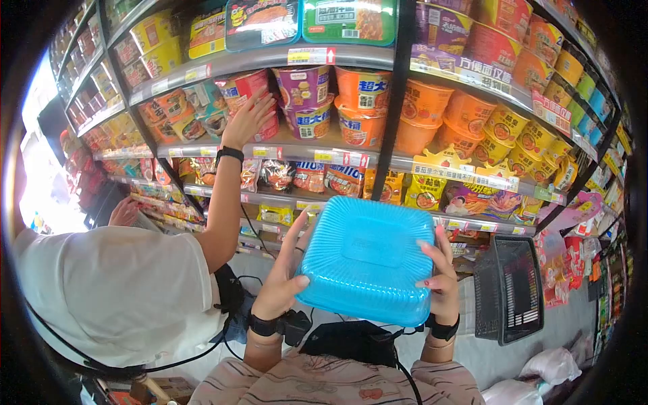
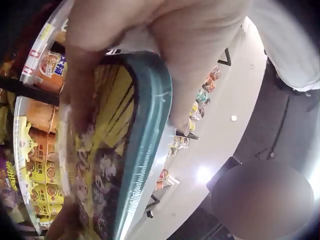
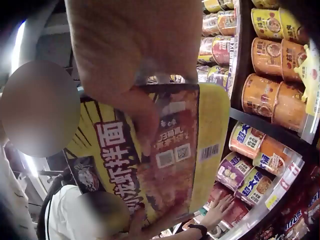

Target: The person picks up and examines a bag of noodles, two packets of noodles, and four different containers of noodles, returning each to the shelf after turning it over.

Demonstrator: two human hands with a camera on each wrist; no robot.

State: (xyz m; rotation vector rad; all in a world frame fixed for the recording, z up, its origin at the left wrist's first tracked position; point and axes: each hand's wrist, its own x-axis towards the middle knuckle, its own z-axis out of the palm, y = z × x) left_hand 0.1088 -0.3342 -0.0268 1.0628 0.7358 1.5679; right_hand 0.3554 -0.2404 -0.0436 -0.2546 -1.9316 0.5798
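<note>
A blue boxed noodle pack [image 1: 368,256] is held up in front of the body, its ribbed plastic base facing the head camera. At its left side the left hand [image 1: 287,273] grips it, thumb on the base edge and fingers behind. My right hand [image 1: 442,280] grips the opposite side, fingertips on the ribbed plastic. The yellow and red printed label of the noodle pack [image 3: 165,145] shows in the right wrist view, with the right hand [image 3: 137,65] across its top edge. In the left wrist view, the left hand [image 2: 165,30] covers one end of the noodle pack [image 2: 150,105].
Ahead stand shelves of noodle cups [image 1: 361,101], with bagged noodles [image 1: 307,177] below. Another person in a white shirt [image 1: 128,290] stands close on the left, one hand [image 1: 248,121] reaching to a red cup. A black basket [image 1: 509,290] sits to the right, near white bags [image 1: 550,368].
</note>
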